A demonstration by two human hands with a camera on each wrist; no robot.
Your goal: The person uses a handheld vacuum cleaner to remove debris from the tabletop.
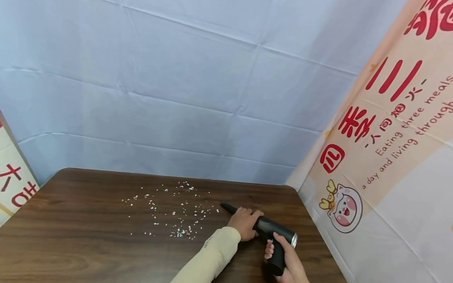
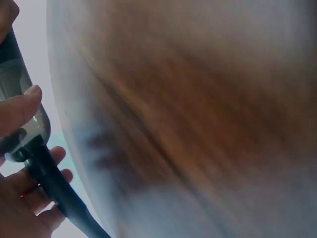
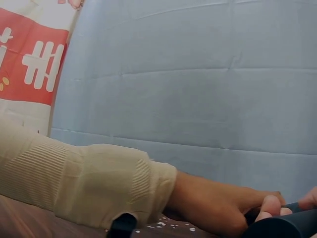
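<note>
Vacuum sits at the right part of the table, its nozzle angled towards the white scraps and the tip just beside the nearest ones; whether it touches the wood, I cannot tell. The right hand is wrapped round the handle — a hold that likely bears the weight. The left hand grips the front, thumb on the clear part, fingers about the nozzle's base — probably to steady that joint.
</note>
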